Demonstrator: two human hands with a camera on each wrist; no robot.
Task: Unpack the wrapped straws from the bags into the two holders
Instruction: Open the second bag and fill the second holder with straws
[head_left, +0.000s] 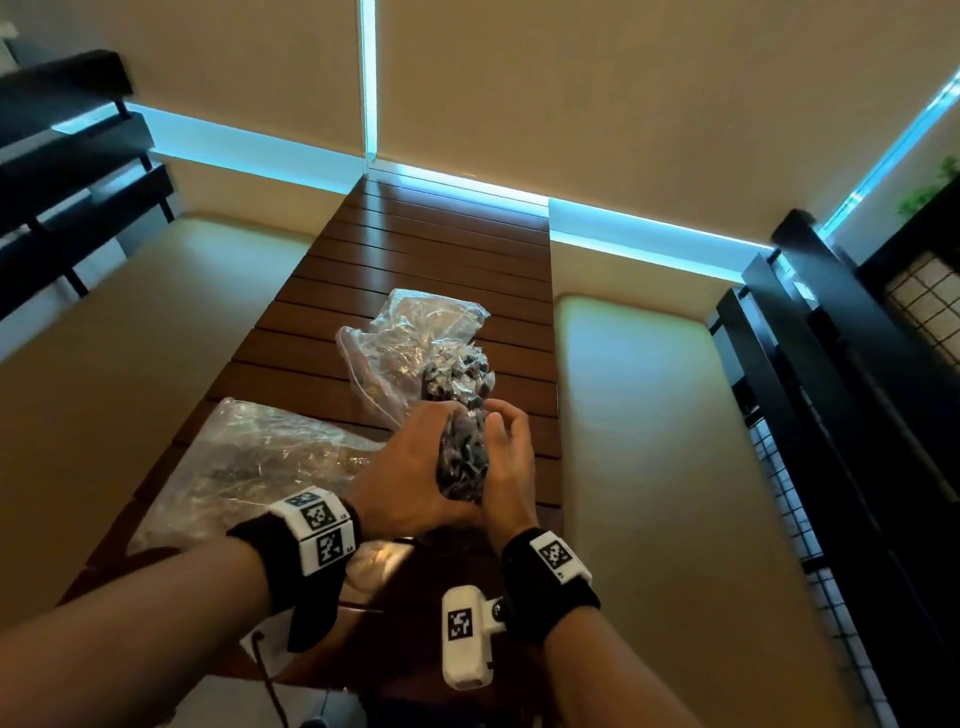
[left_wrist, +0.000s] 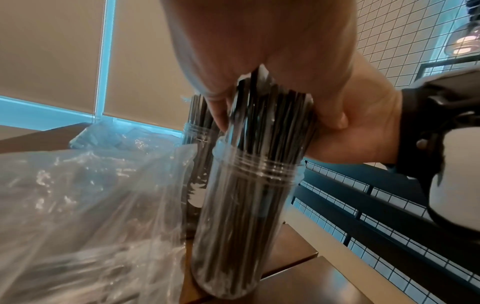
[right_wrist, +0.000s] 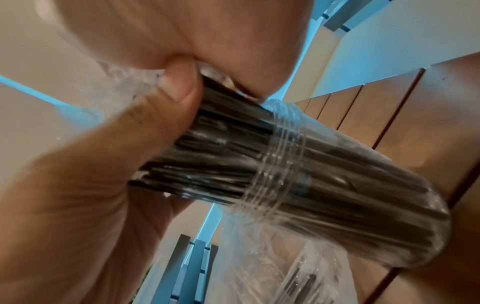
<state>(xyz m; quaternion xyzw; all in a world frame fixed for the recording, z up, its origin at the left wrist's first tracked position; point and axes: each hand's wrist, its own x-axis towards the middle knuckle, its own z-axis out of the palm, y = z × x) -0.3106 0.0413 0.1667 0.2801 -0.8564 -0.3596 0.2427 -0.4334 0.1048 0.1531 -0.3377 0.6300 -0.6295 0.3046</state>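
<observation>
A bundle of black wrapped straws (head_left: 462, 460) stands in a clear threaded holder (left_wrist: 246, 216) on the slatted wooden table (head_left: 415, 249). The straw tops stick out above the holder's rim. My left hand (head_left: 415, 460) curls round those tops from the left, and my right hand (head_left: 506, 447) wraps them from the right, thumb (left_wrist: 335, 119) pressed on the bundle. The same holder (right_wrist: 337, 195) fills the right wrist view. Just behind stands a second holder (left_wrist: 197, 131), also full of straws (head_left: 457, 379).
A crumpled clear bag (head_left: 410, 338) lies behind the holders. A larger clear bag (head_left: 249, 462) covers the table's near left. Cream benches (head_left: 649, 415) flank the table, with black railings (head_left: 810, 364) on the right.
</observation>
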